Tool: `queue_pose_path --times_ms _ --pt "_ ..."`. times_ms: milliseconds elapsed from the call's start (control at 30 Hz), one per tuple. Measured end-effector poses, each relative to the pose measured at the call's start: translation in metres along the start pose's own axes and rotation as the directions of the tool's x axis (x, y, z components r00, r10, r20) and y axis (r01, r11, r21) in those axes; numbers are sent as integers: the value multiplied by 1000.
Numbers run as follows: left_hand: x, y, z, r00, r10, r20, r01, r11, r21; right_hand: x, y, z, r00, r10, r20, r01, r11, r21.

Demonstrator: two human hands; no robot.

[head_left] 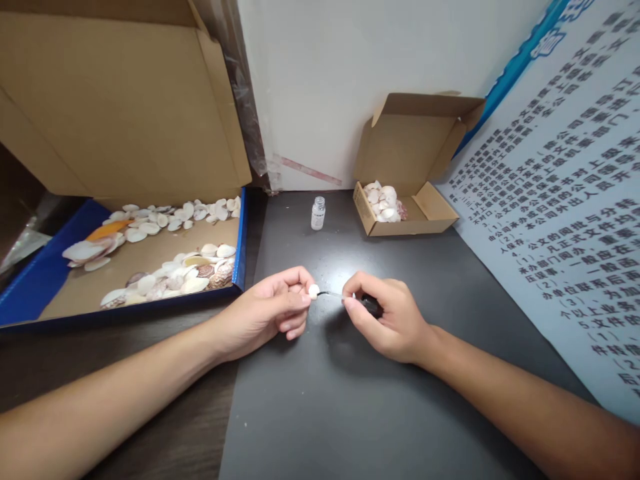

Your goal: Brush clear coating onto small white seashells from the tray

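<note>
Between the thumb and forefinger of my left hand (283, 303) is a small white shell (313, 292). My right hand (387, 312) is closed round the black cap of a small brush (334, 295), whose thin stem points left. The brush's dark tip is at the shell and seems to touch it. Both hands are over the dark grey mat (300, 420). Beyond them, a small clear glass bottle (318, 215) with a white label stands upright with no cap on it.
On the left, an open blue-edged cardboard box (242, 247) holds many shells in two groups (175, 277). A smaller open brown box (415, 227) at the back right contains a heap of white shells (384, 202). A printed sheet (565, 220) borders the right side; a white panel (340, 80) stands behind.
</note>
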State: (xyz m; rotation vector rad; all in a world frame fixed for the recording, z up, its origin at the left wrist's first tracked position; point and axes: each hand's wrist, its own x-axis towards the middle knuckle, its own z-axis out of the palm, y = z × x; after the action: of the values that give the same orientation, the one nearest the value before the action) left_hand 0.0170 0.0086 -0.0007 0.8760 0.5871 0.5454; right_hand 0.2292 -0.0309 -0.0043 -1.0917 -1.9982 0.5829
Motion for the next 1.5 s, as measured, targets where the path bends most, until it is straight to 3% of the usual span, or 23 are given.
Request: queue_pose_path --times_ms 200,367,500,667,833,1233,1500 --pt "0 -1 0 1000 22 18 -22 1000 1 0 -1 0 999 54 -8 -54 996 -65" --pt "0 -2 0 999 26 22 -26 1000 3 0 0 1 999 -33 12 33 999 -31" --pt "0 -2 0 1000 25 16 -26 1000 7 0 0 1 999 35 4 -35 997 -68" --pt "0 -2 0 999 26 32 -27 1000 15 0 -1 0 999 -49 24 50 998 -35" --pt "0 -2 -1 998 36 41 -37 999 12 0 -1 0 999 13 -30 -14 999 -35" --pt "1 -1 -1 998 34 44 -35 999 19 0 1 0 999 -7 42 7 1000 6" --pt "0 -1 -1 999 24 37 -25 999 26 0 5 1 995 89 53 -88 996 -21"
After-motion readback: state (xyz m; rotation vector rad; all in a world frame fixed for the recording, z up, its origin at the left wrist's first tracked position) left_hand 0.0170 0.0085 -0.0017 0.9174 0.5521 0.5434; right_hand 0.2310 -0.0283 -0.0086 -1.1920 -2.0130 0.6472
